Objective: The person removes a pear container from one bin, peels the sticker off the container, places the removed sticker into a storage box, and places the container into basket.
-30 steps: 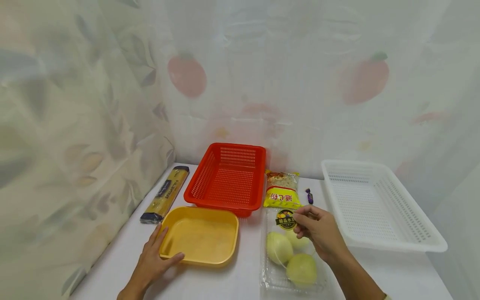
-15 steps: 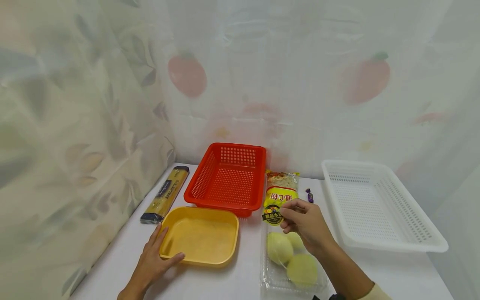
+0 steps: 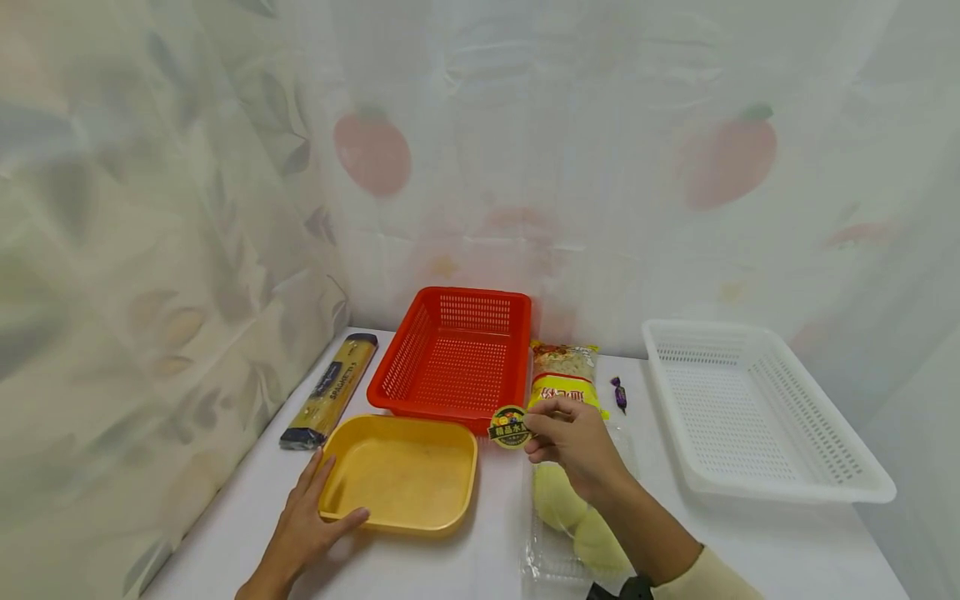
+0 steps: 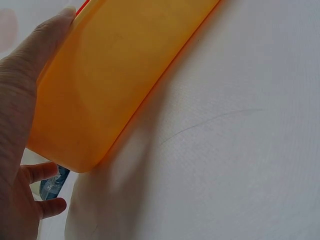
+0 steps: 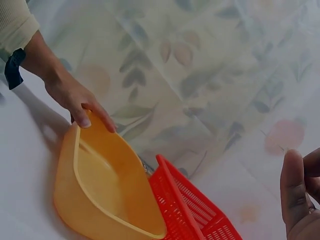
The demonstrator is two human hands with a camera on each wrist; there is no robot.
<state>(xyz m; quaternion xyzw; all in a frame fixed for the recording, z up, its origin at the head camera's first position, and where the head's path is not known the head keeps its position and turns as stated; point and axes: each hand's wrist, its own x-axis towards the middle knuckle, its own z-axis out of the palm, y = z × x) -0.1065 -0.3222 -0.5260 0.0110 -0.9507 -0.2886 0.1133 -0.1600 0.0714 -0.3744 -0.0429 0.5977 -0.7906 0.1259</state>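
Observation:
My left hand (image 3: 300, 521) rests at the near left corner of a yellow plastic basin (image 3: 397, 475). Its thumb lies along the front rim and its fairly straight fingers lie along the left side. Between thumb and fingertips, my right hand (image 3: 573, 437) pinches a round black and gold sticker (image 3: 510, 427) with fruit pictures and Chinese characters. That sticker is in the air near the red basket's front right corner. Under the right forearm is a clear plastic box (image 3: 540, 562) holding pale green round fruits (image 3: 558, 496), partly hidden by the arm.
A red basket (image 3: 468, 367) stands behind the basin, a spaghetti pack (image 3: 330, 392) to its left. A yellow pasta bag (image 3: 562, 375) and a small purple-wrapped candy (image 3: 618, 395) lie right of it. A white basket (image 3: 757, 417) stands at the right. Printed curtains enclose the back and left.
My right hand has carried the sticker leftward from above the fruit box, past the pasta bag, toward the red basket's corner. My left hand and the basin have stayed in place.

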